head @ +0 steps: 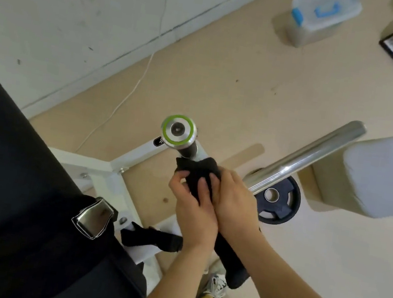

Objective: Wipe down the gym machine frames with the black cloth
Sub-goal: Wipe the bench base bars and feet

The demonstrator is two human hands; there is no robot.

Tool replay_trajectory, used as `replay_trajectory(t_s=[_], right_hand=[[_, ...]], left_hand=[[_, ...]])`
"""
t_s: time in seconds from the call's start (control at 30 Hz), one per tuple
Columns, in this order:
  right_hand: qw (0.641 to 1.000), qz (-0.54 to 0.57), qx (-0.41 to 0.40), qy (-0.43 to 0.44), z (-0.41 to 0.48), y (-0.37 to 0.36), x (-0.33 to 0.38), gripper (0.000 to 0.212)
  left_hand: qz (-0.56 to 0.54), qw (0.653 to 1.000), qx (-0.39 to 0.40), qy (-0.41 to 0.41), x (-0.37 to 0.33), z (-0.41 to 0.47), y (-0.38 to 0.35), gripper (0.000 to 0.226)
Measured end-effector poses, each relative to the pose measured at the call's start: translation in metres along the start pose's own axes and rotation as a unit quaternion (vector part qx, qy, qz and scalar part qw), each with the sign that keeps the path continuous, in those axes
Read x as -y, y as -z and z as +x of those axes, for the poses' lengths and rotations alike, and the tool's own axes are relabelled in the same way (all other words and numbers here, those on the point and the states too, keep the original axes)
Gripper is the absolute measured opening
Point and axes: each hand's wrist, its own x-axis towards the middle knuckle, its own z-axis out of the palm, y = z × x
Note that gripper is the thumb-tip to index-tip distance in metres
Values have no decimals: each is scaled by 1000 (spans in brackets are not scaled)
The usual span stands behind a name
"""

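The black cloth (198,172) is wrapped around an upright machine handle just below its steel end cap with a green ring (179,130). My left hand (190,206) grips the cloth from the left, thumb and fingers curled around it. My right hand (232,200) presses on it from the right, touching the left hand. The cloth's loose end (231,266) hangs down under my right forearm. The white machine frame (115,170) runs below on the floor.
A black padded seat (6,184) fills the left side, with a chrome bracket (93,217) on its edge. A chrome bar (306,157), a grey pad (377,176) and a black weight plate (276,201) lie right. A plastic box (319,16) stands far back. My shoe (214,289) is below.
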Motion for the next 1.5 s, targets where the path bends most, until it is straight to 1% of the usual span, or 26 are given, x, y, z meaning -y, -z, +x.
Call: replay_trajectory(t_s=[0.1,0.17,0.3,0.37,0.43,0.5,0.53,0.6,0.7,0.77,0.8,0.83,0.87,0.9,0.97,1.03,1.07,1.1,1.13,1.17,1.23,1.3,1.37,1.4,1.43,1.5], right_hand=[[998,-45,42,11,-32,2,-16,59],[996,-67,53,16,-53,7,-25,62],[994,-85,11,66,-70,12,-39,62],[984,-117,2,133,-68,14,-48,59],[956,-133,22,261,-60,17,-55,54],[905,-172,55,385,-53,20,-64,50],[879,-198,78,426,-51,22,-66,50],[845,-232,103,470,-50,25,-71,51],[821,-243,128,501,-62,22,-73,51],[801,-258,152,518,-77,12,-65,50],[796,-263,159,522,-86,6,-58,45],[804,-260,162,511,-94,0,-51,38],[826,-246,167,480,-100,-5,-42,36],[853,-227,171,439,-105,-10,-34,41],[896,-193,158,366,-111,-22,-20,44],[924,-170,156,304,-115,-34,-8,44],[937,-149,164,270,-115,-39,-5,41],[950,-124,165,234,-113,-43,-2,37],[964,-97,155,195,-112,-47,-1,32],[975,-76,138,159,-112,-49,0,29],[986,-37,88,137,-113,-53,2,31],[990,28,75,118,-115,-52,5,31],[989,106,87,55,-110,-50,8,26],[984,147,95,12,-106,-47,10,25],[977,184,108,-23,-101,-43,12,22],[967,202,148,-46,-90,-33,20,17]], left_hand=[[-4,998,62,-5,22,-38,8,34],[1,997,74,9,27,-58,7,39],[9,998,53,39,30,-82,-4,40],[-17,998,17,52,29,-91,-10,39],[-33,997,-17,63,26,-102,-16,40],[-28,995,-36,85,25,-114,-21,35],[-22,994,-56,95,25,-120,-22,31],[-16,988,-90,128,28,-130,-27,28],[0,976,-134,173,44,-140,-25,23],[77,974,-116,178,63,-142,-9,14],[117,972,-99,181,72,-143,1,18],[143,970,-82,179,79,-142,13,22],[154,969,-73,177,85,-139,24,22],[152,971,-68,171,87,-133,35,20],[101,978,-66,171,94,-110,54,14],[43,989,-53,132,101,-78,71,23],[73,992,-39,93,106,-61,77,28],[164,986,-13,38,113,-45,82,35],[281,959,28,-20,119,-34,86,43],[375,922,63,-74,127,-26,89,51],[465,874,103,-101,140,-15,97,56],[543,823,113,-124,147,-12,103,48],[582,784,111,-183,141,-9,110,31],[580,781,95,-211,133,-9,119,26],[562,793,66,-224,124,-11,130,26],[479,851,-32,-214,106,-13,157,31]])
